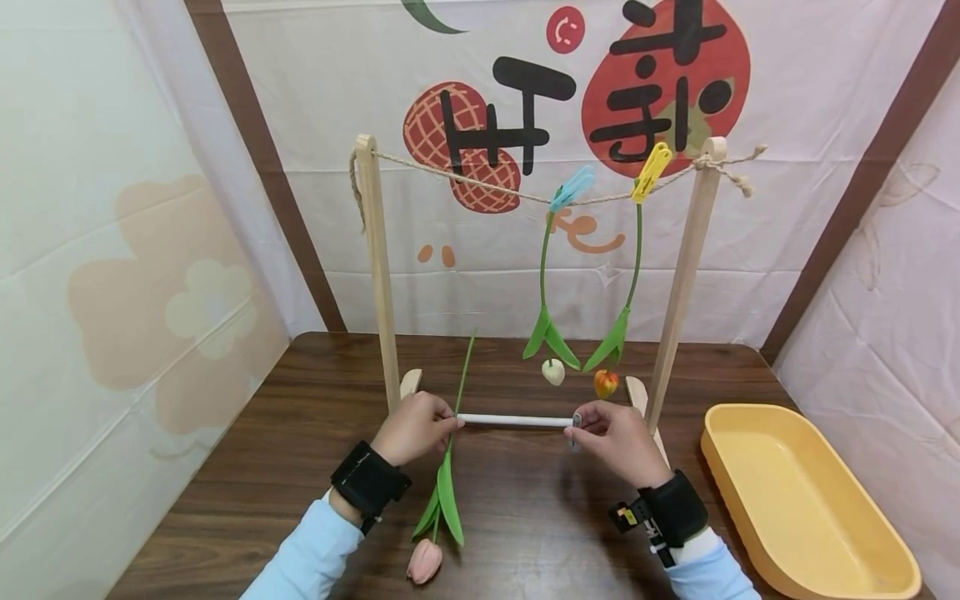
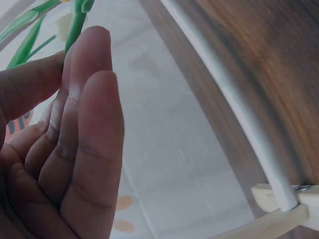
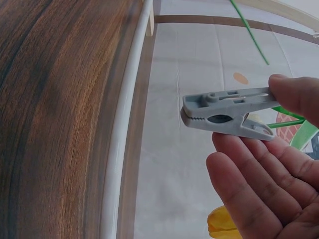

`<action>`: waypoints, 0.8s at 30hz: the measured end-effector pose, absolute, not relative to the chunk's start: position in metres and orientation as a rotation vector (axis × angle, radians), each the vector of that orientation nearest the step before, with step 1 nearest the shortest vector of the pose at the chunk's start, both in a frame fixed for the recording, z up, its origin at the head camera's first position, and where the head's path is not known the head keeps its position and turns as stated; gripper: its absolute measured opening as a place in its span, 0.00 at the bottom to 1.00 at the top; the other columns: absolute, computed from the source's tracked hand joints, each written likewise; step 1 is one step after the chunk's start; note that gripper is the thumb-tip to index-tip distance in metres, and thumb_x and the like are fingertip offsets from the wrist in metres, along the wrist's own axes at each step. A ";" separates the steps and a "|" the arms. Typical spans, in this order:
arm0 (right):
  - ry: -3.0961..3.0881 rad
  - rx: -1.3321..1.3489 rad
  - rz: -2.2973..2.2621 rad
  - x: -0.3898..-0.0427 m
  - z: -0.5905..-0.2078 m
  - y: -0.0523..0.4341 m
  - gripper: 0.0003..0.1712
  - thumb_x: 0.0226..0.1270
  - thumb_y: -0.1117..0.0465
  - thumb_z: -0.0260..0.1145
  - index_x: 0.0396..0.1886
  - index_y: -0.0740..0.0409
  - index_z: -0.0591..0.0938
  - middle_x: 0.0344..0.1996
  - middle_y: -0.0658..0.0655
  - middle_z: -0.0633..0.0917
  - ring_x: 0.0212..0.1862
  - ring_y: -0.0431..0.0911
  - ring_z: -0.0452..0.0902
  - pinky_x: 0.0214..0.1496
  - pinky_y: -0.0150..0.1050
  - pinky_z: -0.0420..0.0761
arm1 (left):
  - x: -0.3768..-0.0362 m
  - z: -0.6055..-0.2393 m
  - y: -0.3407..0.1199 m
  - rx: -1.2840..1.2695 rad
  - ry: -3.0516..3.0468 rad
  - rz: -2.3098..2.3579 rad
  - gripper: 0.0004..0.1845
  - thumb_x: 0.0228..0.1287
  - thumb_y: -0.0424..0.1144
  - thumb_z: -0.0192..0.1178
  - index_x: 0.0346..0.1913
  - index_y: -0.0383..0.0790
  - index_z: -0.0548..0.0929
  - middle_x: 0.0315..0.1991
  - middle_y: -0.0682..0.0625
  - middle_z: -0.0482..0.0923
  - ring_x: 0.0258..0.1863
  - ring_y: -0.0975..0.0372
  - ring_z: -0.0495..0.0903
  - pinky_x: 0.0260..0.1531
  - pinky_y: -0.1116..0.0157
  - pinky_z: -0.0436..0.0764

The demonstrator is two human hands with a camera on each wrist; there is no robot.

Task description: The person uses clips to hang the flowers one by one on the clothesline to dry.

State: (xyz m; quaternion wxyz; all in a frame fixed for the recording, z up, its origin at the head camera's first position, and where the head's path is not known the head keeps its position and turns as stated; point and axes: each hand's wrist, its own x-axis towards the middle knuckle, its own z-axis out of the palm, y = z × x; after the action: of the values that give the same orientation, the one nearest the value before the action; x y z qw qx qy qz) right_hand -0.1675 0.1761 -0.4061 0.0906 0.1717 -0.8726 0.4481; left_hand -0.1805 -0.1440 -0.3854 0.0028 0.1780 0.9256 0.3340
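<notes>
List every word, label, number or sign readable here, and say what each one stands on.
Backdrop cloth: large black brush-style characters over red fruit shapes, stylised and cut off at the top edge; not readable as words.
Small red circle on the cloth: a white mark, too small to read.
Right wrist strap: a small yellow tag, too small to read.
Grey clothespin: no lettering visible.

Dark wooden table (image 1: 225, 475): rack (image 1: 378, 275), yellow tray (image 1: 806, 508)
</notes>
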 end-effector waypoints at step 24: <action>-2.607 0.503 1.342 -0.167 -0.405 0.177 0.10 0.56 0.59 0.76 0.34 0.57 0.84 0.27 0.47 0.84 0.29 0.39 0.80 0.31 0.35 0.80 | -0.167 -0.332 -0.137 0.722 3.056 1.162 0.09 0.64 0.39 0.66 0.26 0.43 0.86 0.16 0.57 0.77 0.16 0.69 0.75 0.16 0.68 0.71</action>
State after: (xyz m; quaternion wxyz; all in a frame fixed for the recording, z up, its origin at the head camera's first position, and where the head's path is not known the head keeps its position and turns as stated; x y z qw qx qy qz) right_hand -0.1674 0.1765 -0.4048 0.0830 0.1685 -0.8733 0.4495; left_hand -0.1670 -0.1372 -0.3325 -0.1028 0.2144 0.9079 0.3451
